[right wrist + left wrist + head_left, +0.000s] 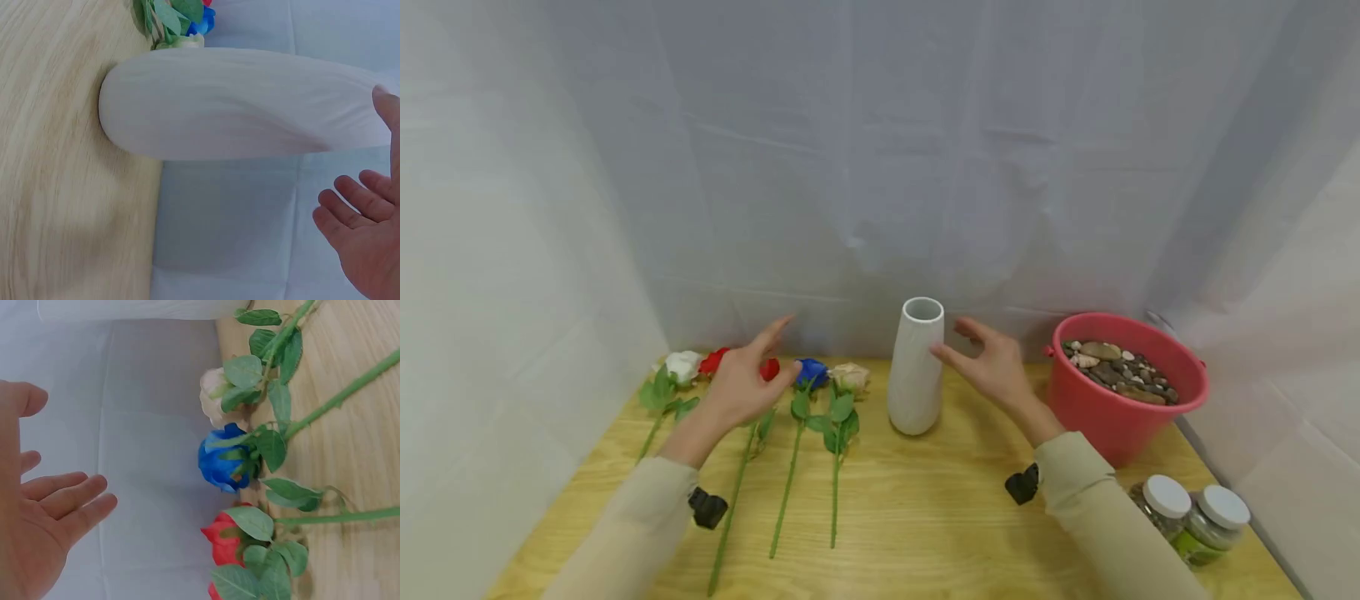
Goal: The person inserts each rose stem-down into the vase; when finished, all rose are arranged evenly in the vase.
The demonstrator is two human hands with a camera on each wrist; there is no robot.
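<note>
A tall white vase (pixel 914 375) stands upright near the back of the wooden table. My right hand (pixel 992 367) is just right of its upper part, thumb and fingers spread apart; in the right wrist view the thumb overlaps the vase (pixel 237 106) near its top. My left hand (pixel 748 379) hovers over the roses with its fingers extended, holding nothing. Beneath and beside it lie a blue rose (pixel 811 373), a cream rose (pixel 850 377), red roses (pixel 225 540) and a white rose (pixel 683 365), their green stems pointing toward the table's front.
At the right stands a red bucket (pixel 1120 425) with stones (pixel 1112 371) in it. Two jars with white lids, one jar (pixel 1213 525) in front of the bucket and another jar (pixel 1161 504) beside it, are near my right sleeve. Pale cloth (pixel 850 167) hangs behind the table (pixel 910 517).
</note>
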